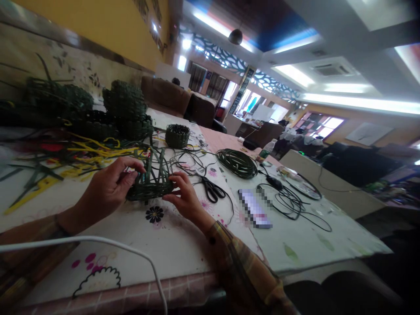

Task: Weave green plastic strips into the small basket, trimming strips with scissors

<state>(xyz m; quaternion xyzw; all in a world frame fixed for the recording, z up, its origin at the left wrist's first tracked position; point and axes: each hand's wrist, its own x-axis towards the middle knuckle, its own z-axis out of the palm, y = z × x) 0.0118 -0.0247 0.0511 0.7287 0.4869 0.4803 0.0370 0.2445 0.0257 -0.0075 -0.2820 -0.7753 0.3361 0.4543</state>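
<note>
A partly woven dark green basket (151, 189) is held between my two hands above the flowered tablecloth, its loose upright strips pointing upward. On its left side, my left hand (106, 188) pinches the weave near the top with thumb and forefinger. At the right side, my right hand (183, 194) grips the lower rim between thumb and fingers. Black-handled scissors (212, 190) lie just right of my right hand. Behind the held basket stands a small round woven basket (177, 136), with thin loose green strands around it.
Several woven baskets (124, 105) are stacked by the wall at left, beside scattered yellow strips (88, 151). A green strip coil (236, 163), a blurred-out phone (255, 209), black cables (290, 201) and a bottle (267, 149) are on the right. A white cable (98, 239) crosses in front.
</note>
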